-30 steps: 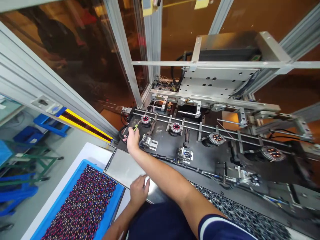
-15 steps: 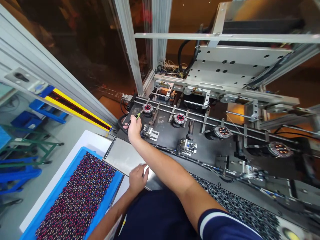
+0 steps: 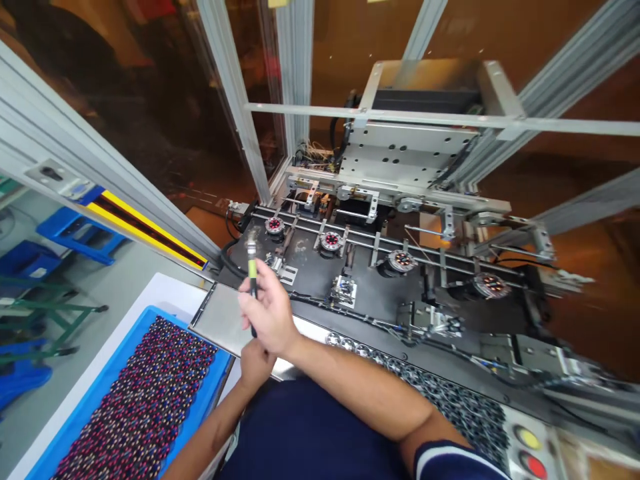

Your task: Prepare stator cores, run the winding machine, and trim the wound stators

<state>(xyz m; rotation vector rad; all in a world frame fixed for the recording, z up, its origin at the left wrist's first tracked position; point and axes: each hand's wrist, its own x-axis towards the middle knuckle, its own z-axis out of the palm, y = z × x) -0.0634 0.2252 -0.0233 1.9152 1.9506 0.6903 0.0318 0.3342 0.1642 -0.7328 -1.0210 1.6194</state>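
Down and to the left of both hands, a blue tray [image 3: 209, 379] is covered with closely packed black discs [image 3: 135, 400] dotted red, pale and blue; plenty appear to be left there. Just below the right hand [image 3: 270, 308], and partly covered by it, the left hand [image 3: 255, 365] is seen curled; whether anything is held in it cannot be told. By the right hand's fingers a slim tool [image 3: 253, 270] is gripped, its black handle pointed down and its metal end up, past the fingertips. No contact is made by that end: the nearest round piece [image 3: 275, 225], beyond the hand and slightly right, is seated on its mount, apart from the tool. Farther right of the hand, three more round pieces [image 3: 331, 241] are seated in a row, so all four visible mounts appear to be filled; whether any piece has been finished cannot be told. Right of the hand, beyond the forearm, dark rings [image 3: 465, 407] are crowded together, seemingly left for later. Farthest right, a yellow button [image 3: 527, 438] and a red button [image 3: 533, 465] are left untouched.
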